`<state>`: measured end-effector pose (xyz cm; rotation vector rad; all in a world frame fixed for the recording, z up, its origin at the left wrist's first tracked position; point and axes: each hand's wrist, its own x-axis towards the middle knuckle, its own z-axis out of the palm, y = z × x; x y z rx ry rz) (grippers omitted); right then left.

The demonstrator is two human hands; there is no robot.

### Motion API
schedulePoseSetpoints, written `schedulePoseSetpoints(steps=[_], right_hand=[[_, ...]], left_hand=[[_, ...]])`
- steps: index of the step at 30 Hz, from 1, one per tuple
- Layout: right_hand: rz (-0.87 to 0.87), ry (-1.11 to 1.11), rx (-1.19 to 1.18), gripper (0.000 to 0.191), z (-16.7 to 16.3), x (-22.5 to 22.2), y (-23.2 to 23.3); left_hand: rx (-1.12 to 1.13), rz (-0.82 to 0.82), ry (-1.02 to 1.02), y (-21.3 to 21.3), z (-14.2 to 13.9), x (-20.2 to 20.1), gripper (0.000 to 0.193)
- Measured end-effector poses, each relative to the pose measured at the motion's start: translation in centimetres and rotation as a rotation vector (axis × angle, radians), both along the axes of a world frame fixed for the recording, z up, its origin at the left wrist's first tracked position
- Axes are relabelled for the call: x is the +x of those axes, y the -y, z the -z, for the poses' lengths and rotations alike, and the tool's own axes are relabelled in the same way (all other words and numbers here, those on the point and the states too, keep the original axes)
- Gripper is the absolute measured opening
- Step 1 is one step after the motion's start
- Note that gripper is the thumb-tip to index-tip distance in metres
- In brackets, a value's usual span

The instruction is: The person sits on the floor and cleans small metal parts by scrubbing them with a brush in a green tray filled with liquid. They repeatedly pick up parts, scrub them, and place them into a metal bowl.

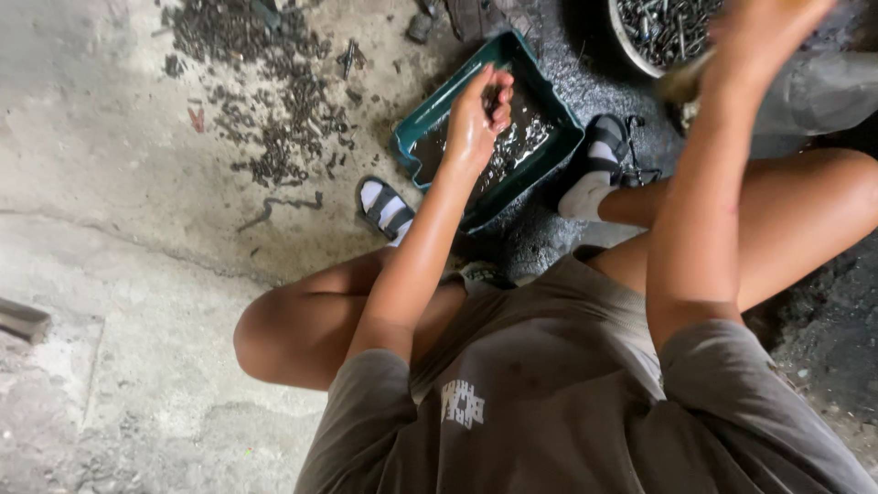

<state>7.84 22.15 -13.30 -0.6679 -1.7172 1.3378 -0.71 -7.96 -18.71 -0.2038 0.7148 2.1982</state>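
- Our left hand (pixel 476 119) reaches down into the green tray (pixel 558 114), its fingers (pixel 498 96) curled in toward the palm around something small and dark; we cannot make out what the piece is.
- The tray sits on the floor between our two feet, tilted in the view, with dark oily liquid (pixel 517 146) and small metal bits lying in it, just beside and under the curled fingers.
- Our right hand (pixel 764 32) is raised near the top edge of the view, blurred; it seems closed on a pale handle-like thing (pixel 681 82) that sticks out toward the lower left, but we cannot tell the grip for sure.
- Just beside that hand, at the top edge, is a round bowl (pixel 631 50) full of small dark metal parts (pixel 663 27).
- To the left of the tray, a heap of dark screws and scraps (pixel 274 101) is spread over the concrete floor (pixel 119 183), well apart from both hands.
- Our feet wear dark sandals over white socks: one (pixel 384 206) at the tray's near left corner, the other (pixel 599 155) touching its right side.
- The floor around the tray and bowl is blackened and wet-looking.
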Motion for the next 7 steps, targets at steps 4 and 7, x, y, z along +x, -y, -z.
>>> schedulePoseSetpoints(steps=[4,7], right_hand=[[-0.056,0.073,-0.078,0.014,-0.5,-0.1,-0.1],[-0.261,0.230,-0.195,0.010,-0.1,0.9,5.2]], left_hand=[[0.070,0.131,-0.142,0.1,0.0,-1.1,0.034],[0.170,0.193,-0.202,0.4,0.6,-0.3,0.036]])
